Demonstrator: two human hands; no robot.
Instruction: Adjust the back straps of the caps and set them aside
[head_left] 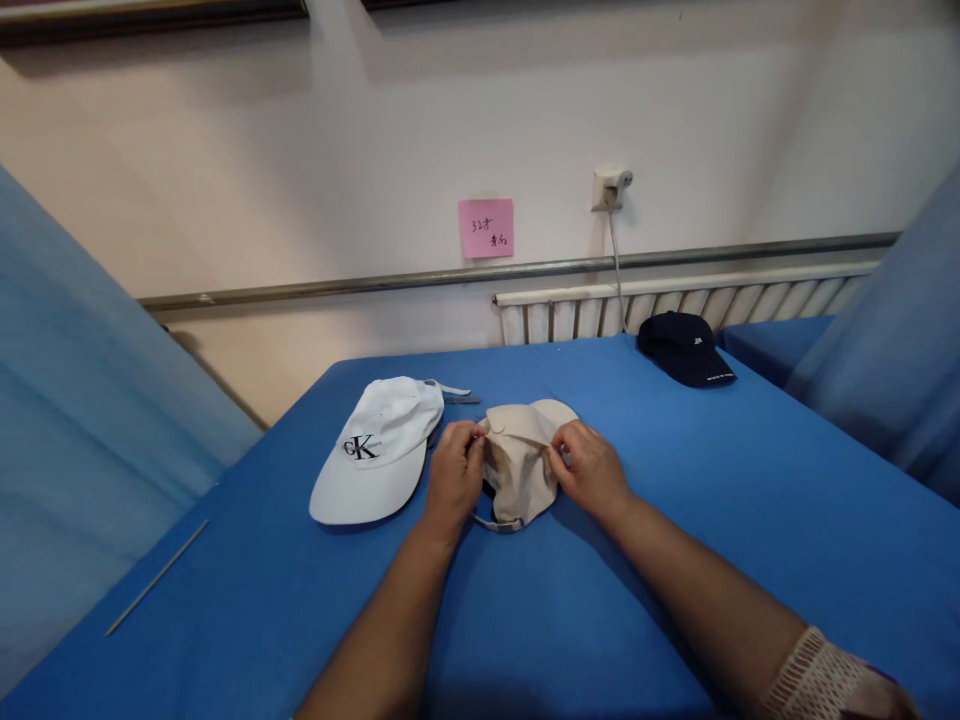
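Between my two hands a beige baseball cap (521,465) rests on the blue-covered table, its back strap and buckle toward me and its brim pointing away. My left hand (456,475) pinches the cap's fabric on the left side, near the top. On the right side, my right hand (589,465) pinches the crown between thumb and fingers. Just left of my left hand lies a white baseball cap (386,440) with black "CK" lettering, its brim toward me and its strap end sticking out at the back.
A dark navy cap (684,347) sits at the table's far right corner. One thin stick (157,577) lies near the left edge of the blue cover (495,620). Behind are a radiator (675,298), a rail (360,285), a plugged socket (609,190) and a pink note (486,228). Blue curtains (90,400) hang at both sides.
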